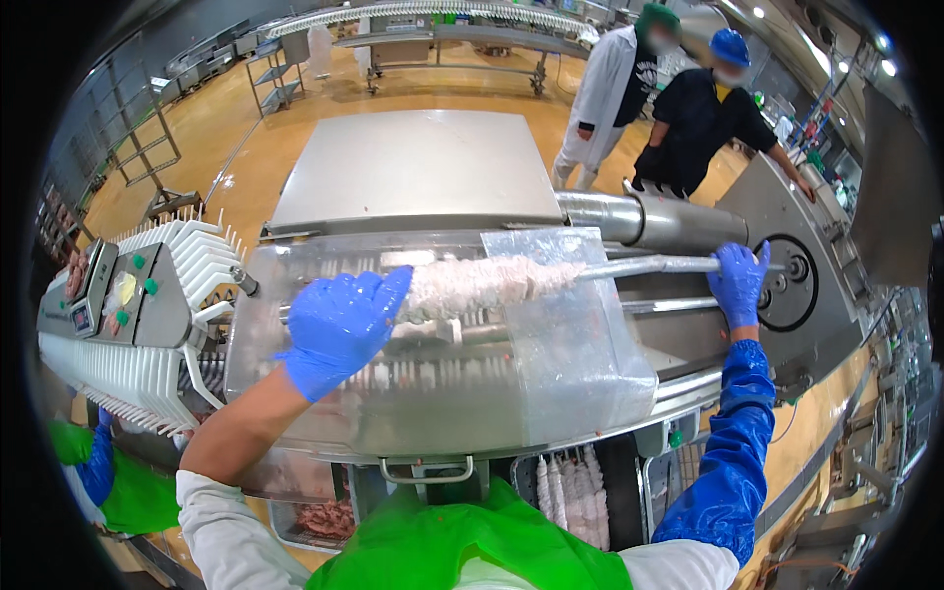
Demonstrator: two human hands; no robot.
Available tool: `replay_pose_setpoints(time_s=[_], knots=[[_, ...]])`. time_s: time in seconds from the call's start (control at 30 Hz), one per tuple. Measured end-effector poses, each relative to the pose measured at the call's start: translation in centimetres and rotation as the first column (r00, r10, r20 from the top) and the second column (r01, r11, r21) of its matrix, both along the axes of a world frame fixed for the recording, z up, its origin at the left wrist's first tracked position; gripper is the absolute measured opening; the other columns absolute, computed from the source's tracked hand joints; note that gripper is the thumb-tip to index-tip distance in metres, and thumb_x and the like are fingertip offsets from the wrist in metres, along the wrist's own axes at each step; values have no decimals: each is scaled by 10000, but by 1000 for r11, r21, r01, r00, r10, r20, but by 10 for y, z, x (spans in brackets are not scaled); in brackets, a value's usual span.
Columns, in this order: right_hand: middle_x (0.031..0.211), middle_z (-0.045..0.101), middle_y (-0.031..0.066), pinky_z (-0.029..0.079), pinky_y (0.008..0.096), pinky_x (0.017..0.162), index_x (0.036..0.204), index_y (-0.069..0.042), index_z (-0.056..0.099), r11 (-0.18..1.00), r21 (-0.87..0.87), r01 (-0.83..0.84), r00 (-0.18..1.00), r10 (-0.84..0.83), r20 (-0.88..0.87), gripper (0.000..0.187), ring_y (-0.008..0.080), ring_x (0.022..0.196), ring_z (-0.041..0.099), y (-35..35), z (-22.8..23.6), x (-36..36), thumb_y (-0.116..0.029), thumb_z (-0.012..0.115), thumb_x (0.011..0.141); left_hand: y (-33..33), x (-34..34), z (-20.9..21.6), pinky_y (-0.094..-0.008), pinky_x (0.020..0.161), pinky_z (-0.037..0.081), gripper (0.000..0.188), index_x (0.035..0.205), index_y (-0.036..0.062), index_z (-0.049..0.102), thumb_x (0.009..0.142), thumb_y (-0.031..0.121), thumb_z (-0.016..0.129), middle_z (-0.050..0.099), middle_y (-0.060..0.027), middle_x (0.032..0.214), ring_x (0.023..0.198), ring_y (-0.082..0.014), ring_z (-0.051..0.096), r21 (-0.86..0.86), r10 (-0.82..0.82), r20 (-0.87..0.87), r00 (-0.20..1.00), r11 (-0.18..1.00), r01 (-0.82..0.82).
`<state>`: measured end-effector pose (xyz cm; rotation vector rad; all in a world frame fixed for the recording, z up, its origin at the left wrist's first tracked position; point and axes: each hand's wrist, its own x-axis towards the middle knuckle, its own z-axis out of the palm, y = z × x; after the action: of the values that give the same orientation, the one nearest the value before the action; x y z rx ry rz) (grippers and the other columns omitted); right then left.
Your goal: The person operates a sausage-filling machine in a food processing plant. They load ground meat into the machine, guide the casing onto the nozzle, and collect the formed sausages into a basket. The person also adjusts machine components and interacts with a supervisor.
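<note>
Two gloved hands work a steel machine (413, 167) on an orange floor (221, 128): the left hand (339, 329) grips the white casing (487, 283) bunched on the tube (654, 265), the right hand (737, 282) clasps that tube. Two people (678, 98) stand beyond.

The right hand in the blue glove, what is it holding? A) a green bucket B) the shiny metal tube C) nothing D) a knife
B: the right hand is wrapped around the metal tube, while the left hand grips the bunched white casing at the other end.
</note>
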<state>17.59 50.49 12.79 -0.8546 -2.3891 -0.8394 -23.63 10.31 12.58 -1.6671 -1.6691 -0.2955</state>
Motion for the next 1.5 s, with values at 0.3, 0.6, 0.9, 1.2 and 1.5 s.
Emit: replay_pose_setpoints(time_s=[0.3,0.6,0.9,1.2,1.5], knots=[[1102,590,55,176,673,1107,1036,-131,637,716,-256,-649,760,621,-190,395,274,1159,535,-195,27,-191,-293,764,699,0,-1,-4,-336,503,406,518,1178,184,662,662,146,644,504,5,702,564,-173,501,23,7,-2,1000,1000,-7],[701,579,13,224,555,1124,715,-196,658,964,25,-266,963,266,-28,78,226,736,595,-52,-5,-79,-236,715,681,-1,-1,1,-345,484,398,499,1166,170,663,668,146,646,502,1,689,558,-173,496,49,-34,3,999,998,34],[739,590,79,287,549,1046,726,-143,596,997,-63,-42,997,38,-69,116,290,776,603,-29,-4,-41,-221,666,776,8,1,-5,-347,503,420,452,1142,179,667,692,144,646,563,-6,734,611,-177,553,48,-31,44,999,998,29],[790,609,59,202,613,1118,851,-154,672,888,-206,-411,911,411,-46,182,254,902,624,-152,6,-161,-297,710,745,-7,-1,-9,-409,722,493,693,1249,155,620,572,59,728,658,-82,952,832,-283,627,-82,101,137,985,993,-90],[812,639,48,252,608,1066,914,-161,674,984,-92,-155,986,149,-71,155,260,864,636,-77,-5,-67,-215,675,769,5,3,-5,-384,605,451,706,1270,179,598,584,153,765,595,-41,816,719,-246,597,59,-52,16,999,997,51]])
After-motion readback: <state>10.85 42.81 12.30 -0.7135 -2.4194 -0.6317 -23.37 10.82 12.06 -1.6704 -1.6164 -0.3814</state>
